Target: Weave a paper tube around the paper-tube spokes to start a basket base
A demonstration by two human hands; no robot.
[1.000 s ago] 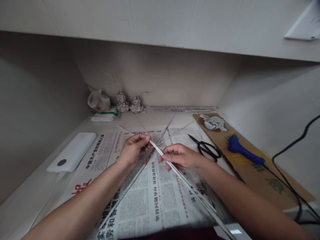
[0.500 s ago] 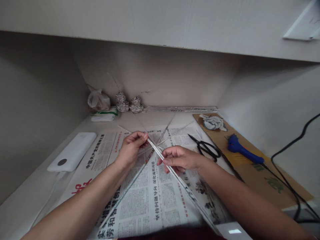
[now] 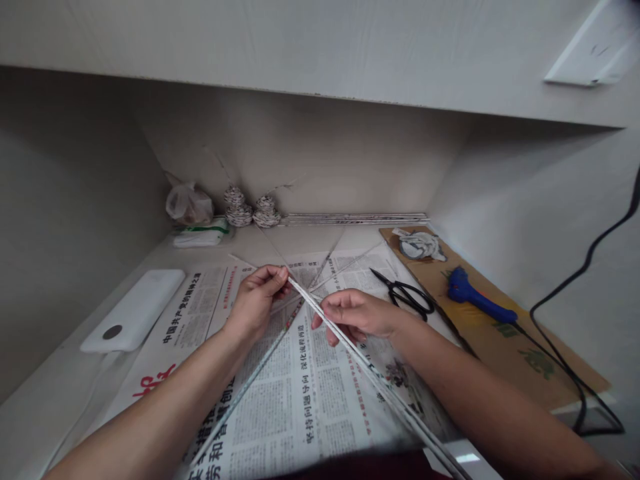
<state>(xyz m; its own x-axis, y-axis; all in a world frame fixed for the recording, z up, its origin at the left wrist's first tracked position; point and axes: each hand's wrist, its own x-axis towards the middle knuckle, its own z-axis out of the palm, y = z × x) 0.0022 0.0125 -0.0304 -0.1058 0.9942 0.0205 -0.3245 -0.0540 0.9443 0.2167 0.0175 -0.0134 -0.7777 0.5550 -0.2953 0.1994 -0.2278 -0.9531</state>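
Note:
Thin rolled-paper sticks (image 3: 367,363) cross one another in a star shape above the newspaper. My left hand (image 3: 263,293) pinches them close to the crossing, thumb on top. Two or more white sticks run from there down toward the lower right. My right hand (image 3: 354,315) has its thumb and index finger closed on these sticks a little below the crossing, its other fingers curled underneath. Another stick, greyish (image 3: 250,380), slants to the lower left under my left forearm. Several more ends fan out toward the back. My left fingers hide part of the crossing.
Newspaper (image 3: 280,413) covers the table. Black scissors (image 3: 407,297) lie right of my right hand, beside cardboard (image 3: 480,340) holding a blue glue gun (image 3: 477,300) with its cord. A white power bank (image 3: 135,310) lies left. Two woven gourd shapes (image 3: 239,212) and spare paper sticks (image 3: 355,219) line the back.
The view has shifted slightly, so things sit a little further left. My right hand has slid slightly up along the sticks toward the crossing; my left hand keeps its pinch.

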